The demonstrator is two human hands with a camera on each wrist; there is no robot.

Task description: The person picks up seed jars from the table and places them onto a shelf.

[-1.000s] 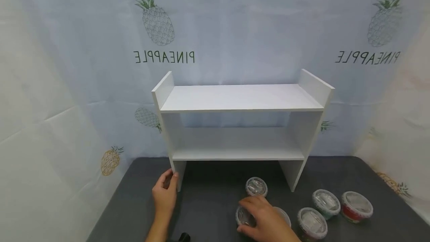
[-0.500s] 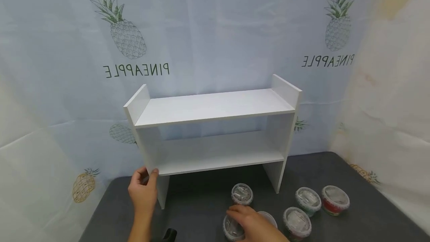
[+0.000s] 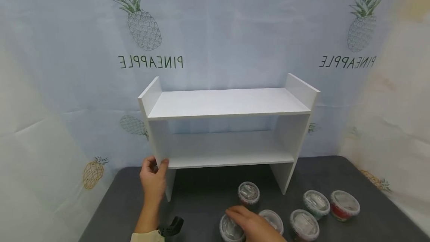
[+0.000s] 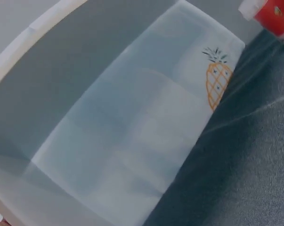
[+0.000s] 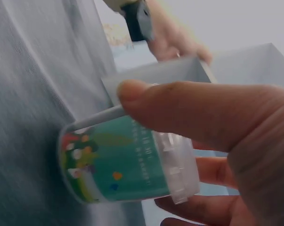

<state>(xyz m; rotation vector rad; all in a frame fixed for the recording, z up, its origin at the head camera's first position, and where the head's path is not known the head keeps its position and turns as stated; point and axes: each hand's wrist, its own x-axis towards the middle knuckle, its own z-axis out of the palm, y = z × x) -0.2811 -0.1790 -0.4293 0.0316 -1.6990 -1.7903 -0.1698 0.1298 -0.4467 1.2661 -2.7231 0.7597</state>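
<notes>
A white two-tier shelf (image 3: 228, 102) stands on the dark tabletop. My left hand (image 3: 153, 180) grips its left side panel near the lower board, thumb on the front edge and fingers round the outside. Only a sliver of that hand shows in the left wrist view. In front of the shelf, my right hand (image 3: 253, 225) holds a small lidded tub (image 5: 127, 160) with a teal label, thumb on one side and fingers on the other. The tub's base is close over the tabletop. Another lidded tub (image 3: 272, 219) is partly covered by this hand.
One tub (image 3: 249, 193) stands nearer the shelf. To the right are a tub with a clear lid (image 3: 304, 225), a teal tub (image 3: 317, 204) and a red tub (image 3: 345, 205). A pineapple-print curtain (image 3: 235, 29) hangs behind the table (image 3: 114, 204).
My left hand has slid up the side panel from below the lower board to its level. The right hand has shifted slightly left with the tub. The head view has swung and tilted.
</notes>
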